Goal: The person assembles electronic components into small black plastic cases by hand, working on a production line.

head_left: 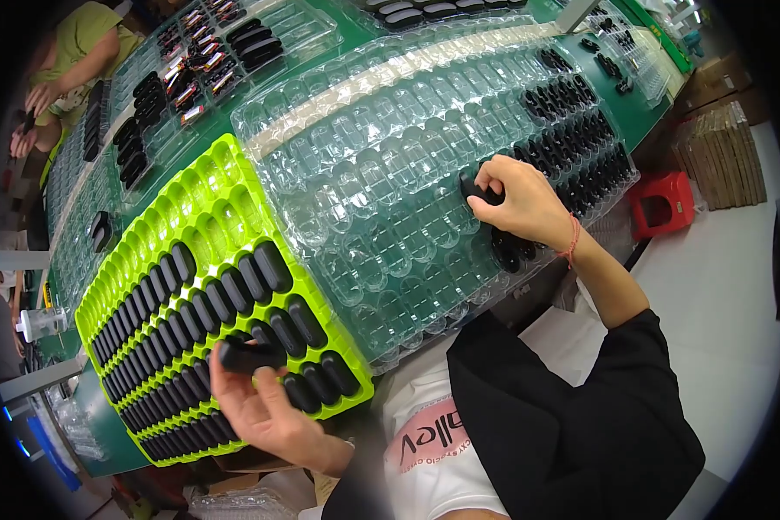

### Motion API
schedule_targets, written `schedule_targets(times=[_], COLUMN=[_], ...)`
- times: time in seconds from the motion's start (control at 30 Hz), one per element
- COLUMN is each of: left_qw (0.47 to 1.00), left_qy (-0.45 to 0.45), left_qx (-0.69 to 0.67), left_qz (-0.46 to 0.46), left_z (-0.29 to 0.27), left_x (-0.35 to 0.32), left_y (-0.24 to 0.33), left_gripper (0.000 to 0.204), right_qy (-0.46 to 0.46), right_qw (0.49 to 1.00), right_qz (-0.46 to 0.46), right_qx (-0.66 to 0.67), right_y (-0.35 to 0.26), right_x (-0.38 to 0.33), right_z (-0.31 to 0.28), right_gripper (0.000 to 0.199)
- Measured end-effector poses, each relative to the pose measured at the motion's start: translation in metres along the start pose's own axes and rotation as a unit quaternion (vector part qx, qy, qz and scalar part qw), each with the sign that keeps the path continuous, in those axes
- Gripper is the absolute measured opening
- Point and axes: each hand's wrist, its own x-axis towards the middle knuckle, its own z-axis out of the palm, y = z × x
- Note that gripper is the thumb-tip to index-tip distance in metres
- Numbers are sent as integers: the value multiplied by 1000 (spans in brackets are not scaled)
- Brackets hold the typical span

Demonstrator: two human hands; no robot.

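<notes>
The right hand (520, 204) pinches a black oval case (472, 186) into the clear blister tray (364, 191) near its right edge; seat it squarely. The left hand (264, 407) grips another case (247, 355) over the green tray (225, 173).

Your left hand (264, 407) holds a capsule-shaped piece (247, 354) over the near corner of the slotted tray (217, 186), which lies left of the blister tray (364, 199). Your right hand (524, 204) presses another piece (475, 188) into that blister tray, whose right end holds rows of pieces (572, 130). A stool (663, 204) stands further right, on the floor.
</notes>
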Motion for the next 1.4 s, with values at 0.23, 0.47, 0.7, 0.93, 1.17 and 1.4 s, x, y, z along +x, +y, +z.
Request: schedule_targets(times=[0.23, 0.47, 0.7, 0.93, 1.17, 1.4], left_qw=[948, 957, 919, 914, 919, 925], left_qy=[-207, -182, -226, -201, -186, -183], left_qx=[-193, -171, -260, -285, -280, -320], left_qz=[-146, -146, -191, -205, -206, -95], left_z=[40, 38, 41, 36, 36, 30], left_x=[-25, -29, -23, -22, -22, -26], left_y=[10, 4, -9, -14, -22, -32], left_gripper=[51, 61, 65, 59, 61, 63], right_qy=[88, -16, -209, -260, -256, -231], right_qw=[983, 944, 814, 820, 847, 849], right_qz=[-101, -30, -25, -45, -109, -158], right_qx=[125, 327, 542, 509, 453, 449], right_y=[-14, -38, -75, -96, -98, -105], right_x=[1, 8, -2, -5, -5, -13], right_z=[3, 3, 10, 17, 21, 25], right_gripper=[15, 11, 35, 33, 29, 30])
